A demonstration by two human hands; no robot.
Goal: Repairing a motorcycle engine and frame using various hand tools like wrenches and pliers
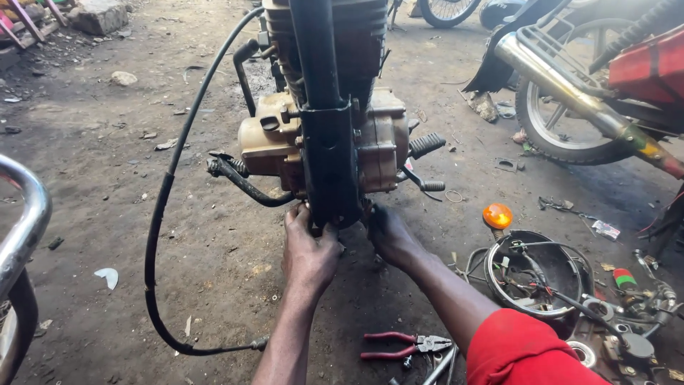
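head cam looking down at a dirt floor (pixel 92 214): a grimy tan motorcycle engine (pixel 324 139) stands there with a black frame tube (pixel 324 128) running down its front. both hands are right at the bottom end of that tube. the left hand (pixel 308 249) has its fingers curled up against the lower left edge of the tube, touching it, grip narrow around the edge. the right hand (pixel 390 235) is tucked under the lower right corner of the engine, fingers hidden behind the metal, so can't tell how its grip stands, only that it's pressed against the underside. a red sleeve (pixel 520 349) shows on the right arm. a long black cable (pixel 160 214) loops from the top of the engine down across the dirt to the left. red-handled pliers (pixel 406 346) lie on the ground just beside the right forearm. further right there's a round headlight shell (pixel 531 274) full of wires with an orange indicator lamp (pixel 497 215) next to it. another motorcycle's rear wheel (pixel 563 121) and chrome exhaust (pixel 570 89) sit at upper right, and a chrome bar (pixel 25 214) pokes in at far left.
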